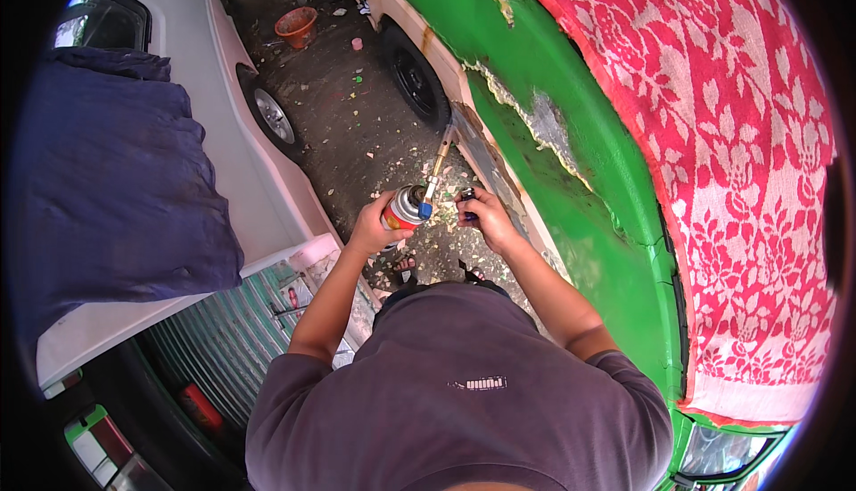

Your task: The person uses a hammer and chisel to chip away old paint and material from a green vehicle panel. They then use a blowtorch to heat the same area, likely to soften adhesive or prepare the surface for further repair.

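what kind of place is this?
Likely an outdoor vehicle body-repair or paint yard. A green vehicle with peeling paint and bare patches stands beside a white car, with paint flakes on the ground. The left hand holds a gas torch canister; the right hand holds a small dark object.

Gas can (406,207): glossy metal, brass-coloured nozzle (439,159). Green car body (571,165): glossy paint, flaked to rough grey patches. Red towel (740,134): patterned woven cloth. Blue cloth (107,188): matt. Ground (357,125): rough, littered with chips.
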### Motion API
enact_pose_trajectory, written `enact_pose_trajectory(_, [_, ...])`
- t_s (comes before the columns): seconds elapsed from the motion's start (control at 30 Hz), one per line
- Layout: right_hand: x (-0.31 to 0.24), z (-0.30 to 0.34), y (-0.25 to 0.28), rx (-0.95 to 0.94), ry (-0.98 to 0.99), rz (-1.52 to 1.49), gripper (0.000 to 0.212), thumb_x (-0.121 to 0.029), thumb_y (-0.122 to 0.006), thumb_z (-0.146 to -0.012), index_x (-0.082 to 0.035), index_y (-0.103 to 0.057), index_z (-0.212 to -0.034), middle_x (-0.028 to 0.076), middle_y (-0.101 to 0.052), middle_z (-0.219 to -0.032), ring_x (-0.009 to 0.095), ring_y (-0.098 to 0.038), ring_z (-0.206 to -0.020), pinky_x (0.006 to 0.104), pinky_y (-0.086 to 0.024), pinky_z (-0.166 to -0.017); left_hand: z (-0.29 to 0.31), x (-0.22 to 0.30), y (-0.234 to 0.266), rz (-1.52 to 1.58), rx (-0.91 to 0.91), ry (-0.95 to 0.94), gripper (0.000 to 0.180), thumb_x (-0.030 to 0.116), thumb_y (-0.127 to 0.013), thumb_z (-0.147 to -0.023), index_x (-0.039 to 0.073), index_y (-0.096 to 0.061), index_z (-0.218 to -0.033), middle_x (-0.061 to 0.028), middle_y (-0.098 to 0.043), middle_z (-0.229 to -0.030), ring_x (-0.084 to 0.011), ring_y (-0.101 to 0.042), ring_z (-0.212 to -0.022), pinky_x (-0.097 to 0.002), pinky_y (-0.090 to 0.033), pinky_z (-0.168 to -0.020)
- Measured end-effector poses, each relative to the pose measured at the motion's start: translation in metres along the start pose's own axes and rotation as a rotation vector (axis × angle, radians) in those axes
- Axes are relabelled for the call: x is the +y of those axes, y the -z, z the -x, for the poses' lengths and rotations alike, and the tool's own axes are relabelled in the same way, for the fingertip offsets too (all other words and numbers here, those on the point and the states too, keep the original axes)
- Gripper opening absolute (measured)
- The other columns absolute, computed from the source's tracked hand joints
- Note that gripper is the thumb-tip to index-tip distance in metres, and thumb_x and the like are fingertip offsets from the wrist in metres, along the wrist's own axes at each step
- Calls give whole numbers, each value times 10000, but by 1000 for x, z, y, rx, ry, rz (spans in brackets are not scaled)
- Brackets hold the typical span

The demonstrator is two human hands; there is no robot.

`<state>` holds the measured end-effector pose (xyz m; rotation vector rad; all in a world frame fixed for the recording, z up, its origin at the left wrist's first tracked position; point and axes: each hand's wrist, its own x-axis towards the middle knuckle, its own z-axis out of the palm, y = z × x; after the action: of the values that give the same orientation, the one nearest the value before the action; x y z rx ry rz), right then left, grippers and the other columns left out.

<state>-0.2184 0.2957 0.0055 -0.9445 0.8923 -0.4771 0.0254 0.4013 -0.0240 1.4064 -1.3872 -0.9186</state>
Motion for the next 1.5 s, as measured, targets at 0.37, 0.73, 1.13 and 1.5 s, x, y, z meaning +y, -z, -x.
enact_pose_trajectory(0.37, [-8,-17,14,-202,-53,15,287,-159,-429,-890,7,-562,-1081,69,-594,-871,180,-597,-796,361,-524,-767,63,-9,-41,-30,334,74,788,266,-893,-591,23,-527,-1245,-141,-664,-1123,-252,-648,-1050,-350,-492,-914])
enact_pose_trajectory(0.73, [49,-18,18,-314,-155,186,317,-50,-440,-841,21,-560,-1126,96,-588,-943,179,-613,-822,362,-559,-798,146,-10,-113,157,500,181,763,173,-875,-621,18,-506,-1270,-92,-629,-1136,-183,-597,-1061,-324,-452,-956])
enact_pose_trajectory(1.13, [192,-6,-34,-173,-303,-37,362,49,-520,-851,76,-506,-1211,148,-605,-1026,235,-651,-878,350,-588,-787,208,-55,-96,122,517,182,761,193,-871,-605,3,-532,-1259,-90,-586,-1169,-187,-563,-1100,-327,-422,-988])
enact_pose_trajectory(1.5, [199,46,-45,-131,-238,26,269,7,-550,-876,-5,-559,-1144,77,-620,-995,218,-645,-906,380,-573,-799,285,-81,-93,296,572,209,721,87,-862,-611,-11,-532,-1245,-103,-594,-1176,-204,-573,-1101,-335,-438,-970])
